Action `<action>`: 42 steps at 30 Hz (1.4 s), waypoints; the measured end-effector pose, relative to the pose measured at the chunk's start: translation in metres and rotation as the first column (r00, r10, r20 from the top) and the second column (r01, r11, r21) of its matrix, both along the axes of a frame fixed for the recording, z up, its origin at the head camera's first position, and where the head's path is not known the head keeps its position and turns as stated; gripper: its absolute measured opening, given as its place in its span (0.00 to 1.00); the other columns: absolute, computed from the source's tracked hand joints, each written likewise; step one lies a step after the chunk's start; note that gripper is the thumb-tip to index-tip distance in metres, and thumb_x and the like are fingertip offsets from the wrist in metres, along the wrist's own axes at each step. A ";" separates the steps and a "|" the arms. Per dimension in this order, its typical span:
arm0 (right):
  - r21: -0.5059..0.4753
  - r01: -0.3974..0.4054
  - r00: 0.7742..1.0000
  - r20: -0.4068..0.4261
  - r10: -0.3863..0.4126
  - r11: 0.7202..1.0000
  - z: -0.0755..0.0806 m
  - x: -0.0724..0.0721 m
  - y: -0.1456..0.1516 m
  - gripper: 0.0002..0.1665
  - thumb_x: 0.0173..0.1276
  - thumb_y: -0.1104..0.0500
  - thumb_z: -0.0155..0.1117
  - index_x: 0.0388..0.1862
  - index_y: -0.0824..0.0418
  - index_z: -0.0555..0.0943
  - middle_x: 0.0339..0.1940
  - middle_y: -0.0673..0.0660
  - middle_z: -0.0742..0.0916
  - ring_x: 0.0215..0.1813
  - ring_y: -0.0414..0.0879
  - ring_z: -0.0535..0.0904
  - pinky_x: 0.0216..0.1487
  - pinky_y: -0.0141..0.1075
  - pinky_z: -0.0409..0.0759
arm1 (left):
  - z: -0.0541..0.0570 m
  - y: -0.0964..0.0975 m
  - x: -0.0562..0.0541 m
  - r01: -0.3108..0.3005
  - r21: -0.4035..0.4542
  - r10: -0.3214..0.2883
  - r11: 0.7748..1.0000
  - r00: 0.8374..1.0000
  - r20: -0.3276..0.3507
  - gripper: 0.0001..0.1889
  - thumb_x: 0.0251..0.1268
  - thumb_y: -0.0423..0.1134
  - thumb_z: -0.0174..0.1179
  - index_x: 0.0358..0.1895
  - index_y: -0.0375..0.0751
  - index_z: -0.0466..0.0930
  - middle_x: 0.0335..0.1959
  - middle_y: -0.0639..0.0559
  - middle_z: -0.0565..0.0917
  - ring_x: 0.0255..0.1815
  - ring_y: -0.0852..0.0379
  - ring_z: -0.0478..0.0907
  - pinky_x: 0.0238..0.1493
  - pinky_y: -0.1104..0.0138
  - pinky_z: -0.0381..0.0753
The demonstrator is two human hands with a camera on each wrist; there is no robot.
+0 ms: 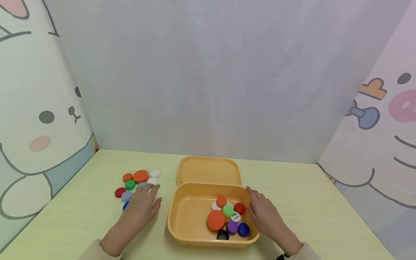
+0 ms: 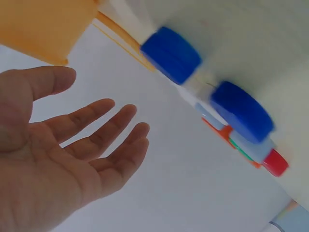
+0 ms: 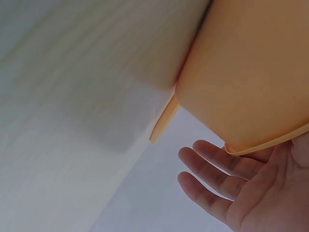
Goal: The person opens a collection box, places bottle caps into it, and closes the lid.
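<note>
My left hand (image 1: 139,204) hovers over a group of bottle caps on the left side of the table, its fingers loosely extended and nothing in its grasp. In the left wrist view a blue bottle cap (image 2: 171,55) and another blue cap (image 2: 241,111) stand beyond the fingertips. A yellow plastic box (image 1: 191,216) sits in front of me, with orange, green, red, purple, blue, black and white caps towards its right side. My right hand (image 1: 268,216) rests at the box's right rim. Its fingers (image 3: 212,171) reach out loosely along the outside, and the thumb is hidden in the right wrist view.
Behind the box lies its yellow lid (image 1: 209,169), flat on the table (image 1: 292,180). Around the left hand are a large orange cap (image 1: 141,176), a green cap (image 1: 130,185), a dark red cap (image 1: 120,192) and white caps. A pale curtain (image 1: 208,79) hangs at the back.
</note>
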State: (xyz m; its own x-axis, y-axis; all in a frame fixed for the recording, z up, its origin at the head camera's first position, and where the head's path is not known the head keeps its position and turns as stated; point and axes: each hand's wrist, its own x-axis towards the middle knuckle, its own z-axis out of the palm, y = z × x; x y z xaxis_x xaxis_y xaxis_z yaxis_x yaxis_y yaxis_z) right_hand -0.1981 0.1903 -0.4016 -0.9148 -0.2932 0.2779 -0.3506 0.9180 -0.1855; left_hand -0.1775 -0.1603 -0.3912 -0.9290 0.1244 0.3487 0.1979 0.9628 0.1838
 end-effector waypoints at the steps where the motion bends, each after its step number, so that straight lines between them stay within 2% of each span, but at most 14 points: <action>1: 0.004 0.001 1.000 0.003 -0.001 1.000 0.000 0.000 0.000 0.27 0.64 0.63 0.51 0.63 0.67 0.66 0.53 0.60 0.79 0.50 0.53 0.77 0.51 0.49 0.76 | -0.002 -0.003 0.001 0.011 -0.009 -0.012 1.000 0.999 -0.037 0.19 0.55 0.40 0.62 0.48 0.34 0.77 0.44 0.40 0.78 0.47 0.41 0.73 0.46 0.50 0.76; 4: 0.013 0.004 1.000 0.014 -0.005 1.000 0.001 0.000 -0.001 0.28 0.64 0.63 0.51 0.64 0.67 0.65 0.54 0.60 0.79 0.50 0.53 0.77 0.52 0.49 0.76 | -0.007 -0.013 0.003 0.033 -0.042 -0.038 0.999 0.992 -0.119 0.17 0.51 0.40 0.65 0.42 0.35 0.79 0.39 0.42 0.79 0.44 0.42 0.74 0.43 0.50 0.76; 7: 0.024 0.010 1.000 0.026 -0.011 1.000 0.002 -0.001 -0.002 0.29 0.64 0.63 0.51 0.64 0.66 0.65 0.55 0.61 0.78 0.51 0.53 0.76 0.52 0.49 0.75 | -0.012 -0.021 0.004 0.049 -0.075 -0.060 0.996 0.988 -0.141 0.16 0.48 0.41 0.67 0.40 0.37 0.80 0.37 0.45 0.79 0.43 0.44 0.74 0.42 0.51 0.76; 10: 0.029 0.013 0.999 0.030 -0.014 0.999 0.002 -0.001 -0.002 0.29 0.64 0.63 0.51 0.65 0.66 0.64 0.55 0.61 0.78 0.52 0.54 0.76 0.53 0.49 0.75 | -0.014 -0.028 0.005 0.060 -0.108 -0.074 0.992 0.989 -0.127 0.15 0.48 0.42 0.68 0.39 0.40 0.81 0.35 0.48 0.80 0.43 0.46 0.74 0.42 0.52 0.76; 16: 0.038 0.012 1.000 0.018 -0.013 0.999 0.000 -0.001 -0.002 0.29 0.64 0.63 0.51 0.64 0.66 0.64 0.55 0.61 0.78 0.52 0.54 0.76 0.52 0.50 0.75 | -0.017 -0.038 0.009 0.063 -0.185 -0.073 0.981 0.996 -0.051 0.17 0.46 0.47 0.69 0.38 0.42 0.80 0.37 0.47 0.80 0.46 0.45 0.73 0.48 0.49 0.73; 21: 0.040 0.016 1.000 0.024 -0.017 0.999 -0.001 -0.001 -0.002 0.29 0.64 0.63 0.50 0.65 0.66 0.64 0.55 0.61 0.78 0.52 0.54 0.76 0.52 0.49 0.75 | -0.021 -0.044 0.010 0.061 -0.260 -0.073 0.964 0.997 -0.038 0.21 0.43 0.53 0.69 0.38 0.43 0.80 0.37 0.47 0.79 0.46 0.45 0.72 0.47 0.48 0.73; 31: 0.036 0.017 0.999 0.028 -0.018 0.999 0.001 0.001 -0.002 0.29 0.64 0.63 0.50 0.65 0.66 0.64 0.55 0.61 0.78 0.53 0.54 0.75 0.53 0.50 0.74 | -0.028 -0.050 0.010 0.075 -0.292 -0.092 0.953 0.995 -0.046 0.22 0.41 0.57 0.68 0.35 0.44 0.79 0.38 0.47 0.79 0.45 0.45 0.71 0.47 0.48 0.73; 42: 0.022 0.021 0.999 0.044 -0.021 1.000 0.001 0.001 -0.002 0.29 0.65 0.63 0.49 0.66 0.65 0.63 0.56 0.60 0.78 0.52 0.54 0.76 0.54 0.49 0.74 | -0.030 -0.049 0.009 0.075 -0.309 -0.092 0.948 0.995 -0.041 0.21 0.44 0.55 0.67 0.36 0.43 0.79 0.40 0.45 0.78 0.46 0.44 0.71 0.48 0.48 0.73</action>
State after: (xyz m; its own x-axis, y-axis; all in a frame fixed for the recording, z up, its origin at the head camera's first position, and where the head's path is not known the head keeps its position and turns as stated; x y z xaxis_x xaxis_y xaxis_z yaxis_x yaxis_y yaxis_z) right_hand -0.1968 0.1888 -0.4008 -0.9319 -0.2792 0.2313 -0.3231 0.9290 -0.1806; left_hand -0.1685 -0.2089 -0.4212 -0.8915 0.3094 0.3310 0.2811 0.9506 -0.1316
